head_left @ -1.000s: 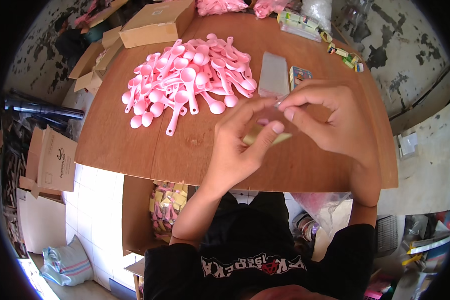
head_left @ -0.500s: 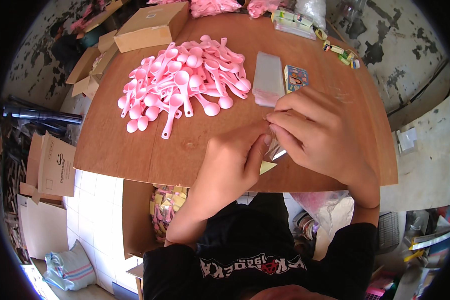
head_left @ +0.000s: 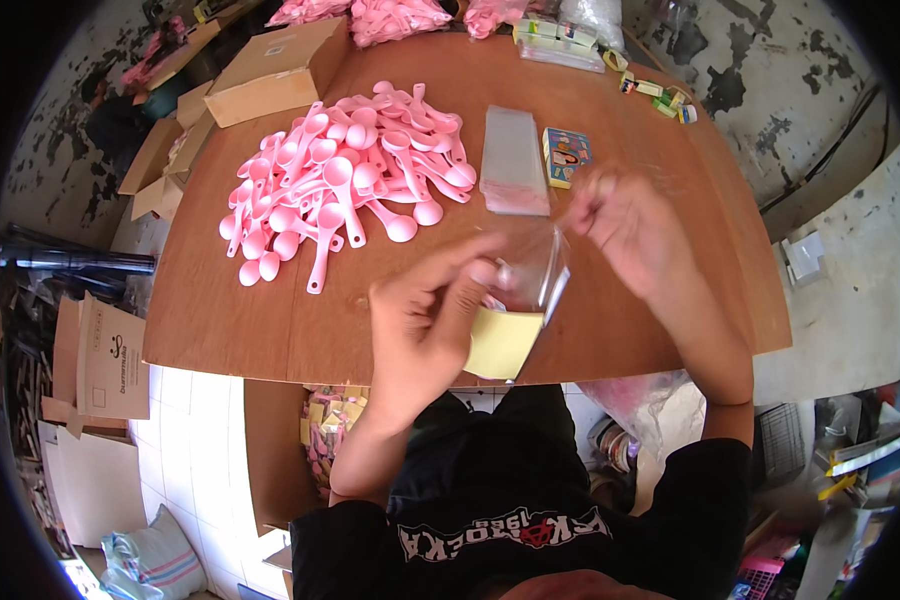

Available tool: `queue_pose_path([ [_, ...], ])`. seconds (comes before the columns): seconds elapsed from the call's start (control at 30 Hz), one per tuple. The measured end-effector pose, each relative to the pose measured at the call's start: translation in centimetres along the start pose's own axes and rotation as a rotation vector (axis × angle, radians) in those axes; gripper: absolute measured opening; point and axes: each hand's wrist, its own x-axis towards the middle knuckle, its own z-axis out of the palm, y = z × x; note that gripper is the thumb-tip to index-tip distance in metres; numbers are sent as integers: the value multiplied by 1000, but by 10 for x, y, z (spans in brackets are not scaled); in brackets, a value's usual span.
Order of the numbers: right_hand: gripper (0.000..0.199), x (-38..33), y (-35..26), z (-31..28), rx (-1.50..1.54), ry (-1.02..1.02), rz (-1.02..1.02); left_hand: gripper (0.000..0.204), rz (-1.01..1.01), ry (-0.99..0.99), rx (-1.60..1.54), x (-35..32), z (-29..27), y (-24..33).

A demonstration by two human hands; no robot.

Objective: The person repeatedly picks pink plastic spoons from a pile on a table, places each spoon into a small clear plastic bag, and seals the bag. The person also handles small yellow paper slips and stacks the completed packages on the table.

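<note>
My left hand (head_left: 420,315) grips a clear plastic bag (head_left: 532,252) between thumb and fingers, just above the table's front edge. A yellow card (head_left: 503,342) shows at the bag's lower end. Close by the bag's upper corner is my right hand (head_left: 635,235), its fingertips pinched together and blurred. Whatever thin thing they hold is too smeared to make out. Beyond my hands lies a stack of clear bags (head_left: 515,165), with a small blue and yellow box (head_left: 567,157) at its right. A large heap of pink spoons (head_left: 338,175) covers the table's left half.
The brown wooden table (head_left: 220,330) has a cardboard box (head_left: 275,70) at its far left. Bagged pink items (head_left: 398,20) and small cartons (head_left: 560,45) line the back edge. Below the front edge, an open carton (head_left: 275,450) holds several packed bags.
My hands have moved apart: the left slightly left, the right up and away from the bag's corner. More of the bag and its yellow card now shows.
</note>
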Motion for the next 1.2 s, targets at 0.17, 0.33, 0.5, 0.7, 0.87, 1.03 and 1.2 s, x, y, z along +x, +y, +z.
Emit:
queue_pose_path([
  [0.17,18,42,-19,-125,-533,520,-30,26,-26,214,-202,2,-4,5],
  [0.33,21,48,-1,-228,-1975,813,-234,27,-5,239,-122,3,-5,2],
  [0.5,31,47,8,-258,-1573,277,271,26,-38,233,-96,5,-5,0],
  [0.7,41,46,-17,-239,-1696,523,-269,17,-45,257,-177,14,-2,-6],
  [0.87,33,23,-20,-83,-1176,331,-325,18,15,202,-236,24,7,-20],
  [1.03,22,2,10,3,-868,-287,-288,16,-40,194,-340,29,10,-23],
  [1.2,15,-9,32,24,-565,-52,-122,18,-56,143,-470,23,1,-25],
])
